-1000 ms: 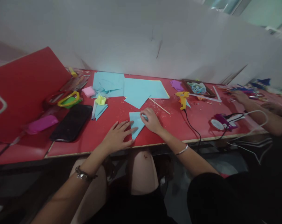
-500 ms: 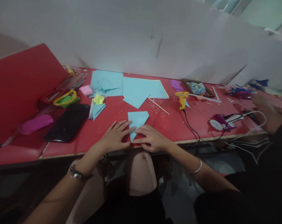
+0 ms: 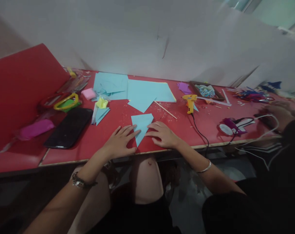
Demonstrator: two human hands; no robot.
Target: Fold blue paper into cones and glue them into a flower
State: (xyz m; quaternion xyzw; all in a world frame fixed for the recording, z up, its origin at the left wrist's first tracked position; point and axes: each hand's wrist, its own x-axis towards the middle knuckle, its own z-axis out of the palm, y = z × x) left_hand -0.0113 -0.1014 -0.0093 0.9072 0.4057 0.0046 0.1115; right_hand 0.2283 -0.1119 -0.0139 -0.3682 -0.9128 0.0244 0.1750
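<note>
Red bench (image 3: 181, 130), blue sheets (image 3: 147, 89) up at twelve, two hands at one small paper!

Set the dial between the hands, close to the bench's front edge: sheets spread from eleven round past twelve, phone (image 3: 69, 128) lying flat at nine. At eight it's the left hand (image 3: 120, 141), grip apart, fingers fanned over the paper's nine-o'clock edge; at four the right hand (image 3: 165, 136), grip apart too, fingertips at the three-o'clock edge. Folded paper (image 3: 143, 122) flat between them, tip aimed at six! Yellow glue gun (image 3: 190, 101) at two; nearer in, same line, a thin stick (image 3: 165, 110).
</note>
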